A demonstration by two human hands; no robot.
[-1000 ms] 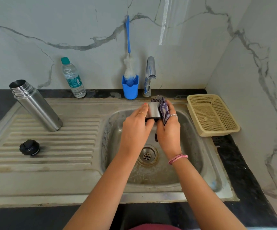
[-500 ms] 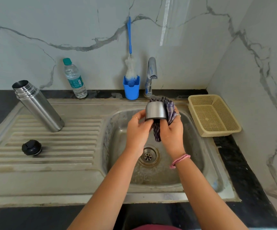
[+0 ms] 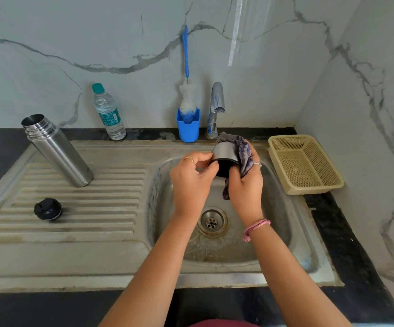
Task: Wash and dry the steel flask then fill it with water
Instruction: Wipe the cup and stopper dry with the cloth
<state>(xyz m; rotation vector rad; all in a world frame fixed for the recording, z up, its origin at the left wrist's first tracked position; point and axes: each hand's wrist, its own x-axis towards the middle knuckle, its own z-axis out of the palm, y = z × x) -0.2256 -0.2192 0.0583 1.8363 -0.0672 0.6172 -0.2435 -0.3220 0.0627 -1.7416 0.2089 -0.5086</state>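
Tilted since half a second ago: steel cap (image 3: pixel 224 151) now turned so its dark open mouth faces down and toward the camera, where earlier its brushed side faced the view; still held above the sink basin (image 3: pixel 273 208), just in front of the tap (image 3: pixel 217 100). Left hand (image 3: pixel 191 182) curled, fingertips pinching the cap's rim at its left edge. Right hand (image 3: pixel 246 182) closed round a purple-and-grey checked cloth (image 3: pixel 244 154), pressing it against the cap's right side, one end of the cloth hanging below the palm. Steel flask (image 3: pixel 57 149) well apart on the ribbed drainboard (image 3: pixel 85 208) to the left, standing on its base with long axis upright, appearing to lean away toward the upper left in the wide-angle view, open mouth uppermost; plain brushed steel body, ringed threads at the neck, no cap, no readable marking. Black stopper (image 3: pixel 48 208) lying on the drainboard nearer the camera, apart from the flask. Clear plastic water bottle (image 3: pixel 108 114) with green cap standing on the dark bench (image 3: pixel 0 149) by the wall, teal label with print too small to read. Blue-handled bottle brush (image 3: pixel 186 74) upright in a blue holder (image 3: pixel 188 128), beside the tap. Beige perforated basket (image 3: pixel 305 164) right of the sink.
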